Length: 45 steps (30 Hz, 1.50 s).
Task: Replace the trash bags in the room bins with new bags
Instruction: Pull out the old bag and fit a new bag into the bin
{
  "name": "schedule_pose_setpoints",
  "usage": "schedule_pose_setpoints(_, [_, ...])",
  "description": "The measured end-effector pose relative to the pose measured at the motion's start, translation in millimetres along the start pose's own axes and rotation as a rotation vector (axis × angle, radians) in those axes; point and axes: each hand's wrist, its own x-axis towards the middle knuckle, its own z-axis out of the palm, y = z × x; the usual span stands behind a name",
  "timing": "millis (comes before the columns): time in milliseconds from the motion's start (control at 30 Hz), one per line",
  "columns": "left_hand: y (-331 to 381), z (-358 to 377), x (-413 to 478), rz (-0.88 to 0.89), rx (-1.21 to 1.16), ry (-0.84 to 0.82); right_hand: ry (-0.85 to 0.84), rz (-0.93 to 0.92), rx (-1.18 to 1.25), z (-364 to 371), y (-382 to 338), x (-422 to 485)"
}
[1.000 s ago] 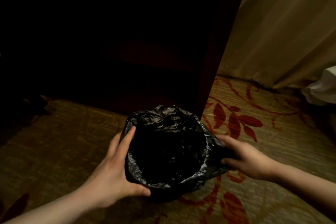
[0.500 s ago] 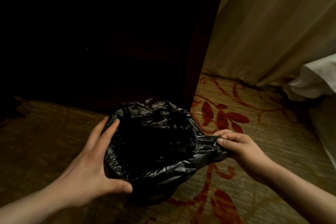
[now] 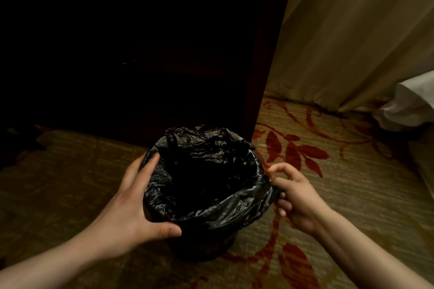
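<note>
**Bin and black bag: liner at the rim**

- Bin (image 3: 202,250): small, dark, upright on the carpet (image 3: 352,199). Only its base shows below the plastic.
- Bag (image 3: 211,214): black, crinkled, set inside the bin. Its mouth is open and folded out over the bin's rim all round. The interior is too dark to tell whether anything lies in it.
- Left hand (image 3: 131,204): on the bin's left side. Grip wide, with straight fingers laid along the rim and the thumb pressed on the near edge, steadying the bin.
- Right hand (image 3: 297,197): at the bin's right side. Grip narrow, with thumb and curled fingers pinching a fold of the bag's edge just off the rim, forefinger lifted clear.
- Cabinet (image 3: 256,101): dark wood, directly behind the bin.
- Curtain (image 3: 352,42): beige, behind the bin to the right.
- White cloth (image 3: 411,105): far right of the bin, well apart.

Stage, as judged: the overhang is being tightened or tucked on the right, and the liner looks nearly seated.

Risks:
- Pulling hard on the pinched fold could stretch or tear the thin film.
- The same pull could drag the opposite edge off the rim under the left hand and drop the liner inside.
- If the left hand lifts off, a sideways tug may tip or slide the light bin.
- Poor light may hide a loose section at the far rim.
</note>
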Motion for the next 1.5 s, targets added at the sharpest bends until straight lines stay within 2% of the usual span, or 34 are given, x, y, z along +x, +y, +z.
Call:
schedule_pose_setpoints(133, [0,1,1,-0.004,0.004,-0.008,-0.068,0.260,0.584,-4,9,-2])
schedule_pose_setpoints(200, [-1,1,1,-0.008,0.003,-0.009,-0.073,0.267,0.767,-4,15,-6])
schedule_pose_setpoints(300, [-4,2,1,-0.025,0.002,-0.004,-0.096,0.195,0.845,-11,23,-10])
schedule_pose_setpoints(367, [-4,5,0,-0.048,-0.005,0.010,-0.166,0.151,0.809,-18,27,-13])
schedule_pose_setpoints(400, [-4,6,0,-0.058,-0.013,0.016,-0.167,0.120,0.705,-20,28,-13])
schedule_pose_setpoints(567, [-5,10,-1,-0.063,-0.028,0.039,0.094,-0.163,0.017,-18,18,-9])
schedule_pose_setpoints(633, [-4,10,-1,-0.065,-0.027,0.043,0.156,-0.250,-0.081,-14,17,-8])
schedule_pose_setpoints(767, [-3,12,-1,-0.062,-0.023,0.050,0.131,-0.286,0.086,-8,20,-5])
schedule_pose_setpoints(967, [-4,13,-1,-0.045,-0.013,0.058,0.006,-0.134,-0.005,-1,8,9])
schedule_pose_setpoints(1033, [-5,12,-2,-0.048,-0.011,0.057,-0.007,0.006,0.130,2,3,13])
schedule_pose_setpoints(1133, [-5,12,-2,-0.045,-0.003,0.052,-0.025,0.278,0.483,3,3,16])
schedule_pose_setpoints(1200, [-5,13,-2,-0.046,0.002,0.047,-0.045,0.355,0.619,5,6,16])
schedule_pose_setpoints(1300, [-7,13,-2,-0.049,-0.007,0.041,-0.028,0.314,0.655,7,10,12])
schedule_pose_setpoints(1367, [-9,13,-2,-0.050,-0.012,0.041,-0.076,0.249,0.632,5,13,10])
schedule_pose_setpoints(1433, [-11,13,-2,-0.050,-0.016,0.047,-0.130,0.189,0.554,0,16,9])
schedule_pose_setpoints(1500, [-10,14,-2,-0.053,-0.012,0.048,-0.110,0.130,0.396,-3,17,9])
